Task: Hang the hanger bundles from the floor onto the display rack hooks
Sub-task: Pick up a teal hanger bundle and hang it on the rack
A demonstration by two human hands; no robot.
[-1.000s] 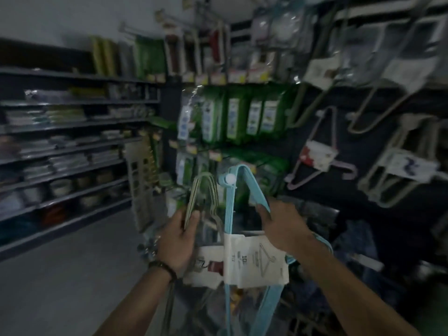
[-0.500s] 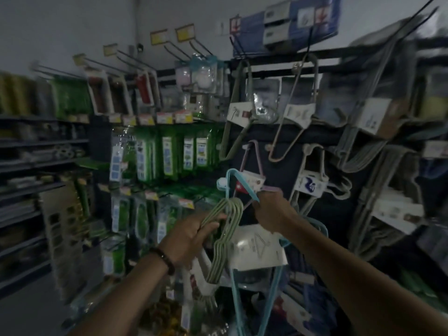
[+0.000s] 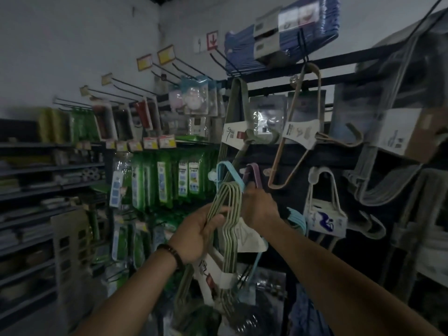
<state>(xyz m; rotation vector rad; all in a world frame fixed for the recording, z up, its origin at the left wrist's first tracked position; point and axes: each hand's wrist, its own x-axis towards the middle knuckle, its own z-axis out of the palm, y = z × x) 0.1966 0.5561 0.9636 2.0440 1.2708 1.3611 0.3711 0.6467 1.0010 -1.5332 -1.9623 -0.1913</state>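
A: Hands first, quick. What's your left doing?
B: Your left hand [image 3: 198, 235] is curled round the green hanger bundle [image 3: 228, 241] just under its hooks, with the thumb across the wires. There's a beaded bracelet [image 3: 172, 253] on that wrist. The bundle hangs down from your grip, and its white label [image 3: 218, 275] sits low beside your forearm.

A: And your right?
B: Your right hand [image 3: 260, 207] pinches the blue hanger bundle [image 3: 225, 164] below its hook, fingers closed on the plastic. Its paper sleeve [image 3: 249, 238] sits under your right wrist, touching the green wires.

A: Where are the bundles relative to the rack?
B: Both are off the floor, held up in front of the display rack [image 3: 339, 69]. The blue hook tops out just beside a lilac hanger [image 3: 253, 170] on the lower row. I can't tell if it's on a peg. The green hooks sit just in front of the blue one.

A: What's behind that?
B: On the lower row there's a white bundle [image 3: 324, 209] to your right. On the upper row an olive bundle [image 3: 238, 112] and a tan bundle [image 3: 303, 132] hang side by side. Grey bundles [image 3: 388, 166] are further right but blurred.

A: What about the left and the back?
B: Green packets [image 3: 169, 180] hang left of the rack. Dark shelves [image 3: 48, 185] run along the left wall. Long pegs with yellow tags [image 3: 164, 54] stick out high up, and blue packs [image 3: 278, 32] hang at the top.
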